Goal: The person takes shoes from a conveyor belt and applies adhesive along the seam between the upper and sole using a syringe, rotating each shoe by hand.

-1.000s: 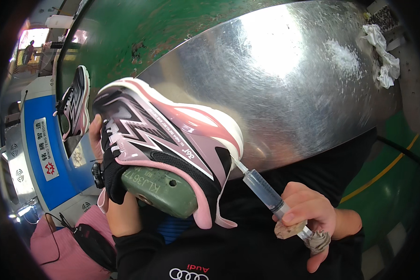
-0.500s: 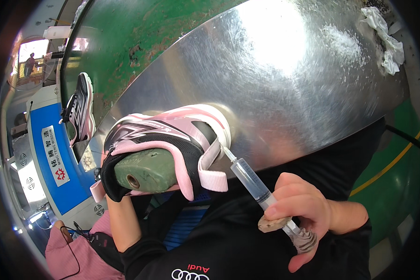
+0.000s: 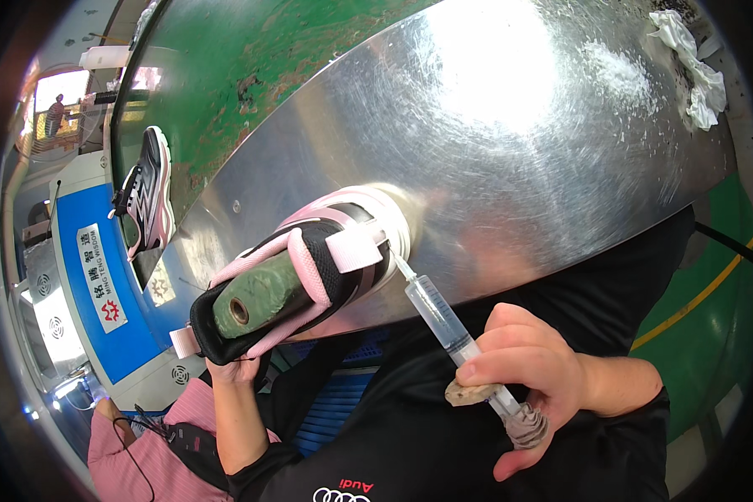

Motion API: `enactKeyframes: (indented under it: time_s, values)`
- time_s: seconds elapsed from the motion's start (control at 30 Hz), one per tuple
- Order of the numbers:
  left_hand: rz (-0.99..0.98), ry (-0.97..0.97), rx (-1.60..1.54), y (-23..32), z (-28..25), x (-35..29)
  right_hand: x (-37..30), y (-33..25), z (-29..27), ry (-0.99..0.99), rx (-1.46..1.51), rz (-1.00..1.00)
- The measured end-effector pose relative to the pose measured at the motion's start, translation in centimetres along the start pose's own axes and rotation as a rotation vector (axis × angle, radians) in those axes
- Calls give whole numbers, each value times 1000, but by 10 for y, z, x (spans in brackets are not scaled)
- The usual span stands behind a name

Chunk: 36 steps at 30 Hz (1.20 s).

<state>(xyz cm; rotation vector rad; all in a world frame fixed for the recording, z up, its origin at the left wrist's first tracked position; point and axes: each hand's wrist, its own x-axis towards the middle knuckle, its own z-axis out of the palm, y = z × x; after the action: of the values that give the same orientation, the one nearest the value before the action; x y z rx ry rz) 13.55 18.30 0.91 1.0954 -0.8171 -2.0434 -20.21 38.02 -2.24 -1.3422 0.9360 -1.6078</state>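
A pink and black sneaker (image 3: 343,213) with a white sole is tilted over the metal tabletop, its opening toward me. A green shoe last (image 3: 259,293) fills it. My left hand (image 3: 236,368) grips the shoe from below near the toe end; most of its fingers are hidden beneath it. In my right hand (image 3: 531,360) is a clear syringe (image 3: 439,314), partly filled with clear liquid, wrapped with tape at flange and plunger. The thumb rests at the plunger end. Its needle tip meets the seam between heel upper and sole, beside the pink pull tab (image 3: 356,247).
A shiny metal sheet (image 3: 477,192) covers the near part of a green table (image 3: 217,100). Another matching sneaker (image 3: 146,192) stands at the left. Crumpled white tissue (image 3: 690,67) lies far right. A blue and grey machine (image 3: 100,284) and a person in pink (image 3: 117,443) are at the left.
My left hand has turned the shoe so its heel and opening face me more. The syringe has shifted slightly left with my right hand, its tip staying at the sole seam.
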Motion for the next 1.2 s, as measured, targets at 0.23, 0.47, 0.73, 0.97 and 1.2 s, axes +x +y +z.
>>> enactKeyframes:
  time_s: [0.23,0.47,0.73,0.97,1.2]
  values:
    - [-59,241,-101,-7,11,-16,0,-2,4,-12,-17,8]
    - [-176,65,-78,-26,25,-21,-2,-5,8,5,-32,12]
    - [-262,89,-90,-38,23,-62,-4,-12,19,24,-81,-2]
    - [-217,-107,15,-67,38,-74,-2,-20,23,5,-83,25]
    - [-430,-233,-285,-81,58,-69,11,-45,34,26,-60,83]
